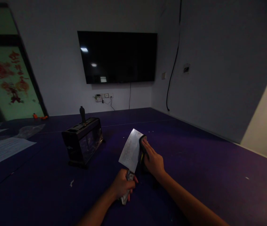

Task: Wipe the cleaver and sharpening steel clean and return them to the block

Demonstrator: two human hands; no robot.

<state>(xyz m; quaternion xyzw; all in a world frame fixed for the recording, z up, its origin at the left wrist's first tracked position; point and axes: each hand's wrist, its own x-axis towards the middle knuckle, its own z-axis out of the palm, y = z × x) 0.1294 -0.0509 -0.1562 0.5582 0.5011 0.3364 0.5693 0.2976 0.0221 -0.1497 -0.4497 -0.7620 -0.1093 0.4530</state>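
My left hand point(121, 186) is closed around the handle of a cleaver point(130, 150), whose broad metal blade points up and away from me. At the blade's right edge is a dark knife sharpener point(143, 138) with a yellow-green patch. My right hand point(154, 160) grips it from the right, with fingers laid along its upper end. The hand hides much of the sharpener. Left of the blade stands a black knife block point(77, 147) with a see-through side panel, and one black-handled tool point(82, 114) sticks up from its top.
The dark purple surface point(194, 163) stretches to the walls. On the left lie a printed paper sheet point(6, 150), clear plastic wrapping point(31, 129) and small orange items point(34, 116). White scraps point(71, 183) are scattered about. A television point(119, 58) hangs on the far wall.
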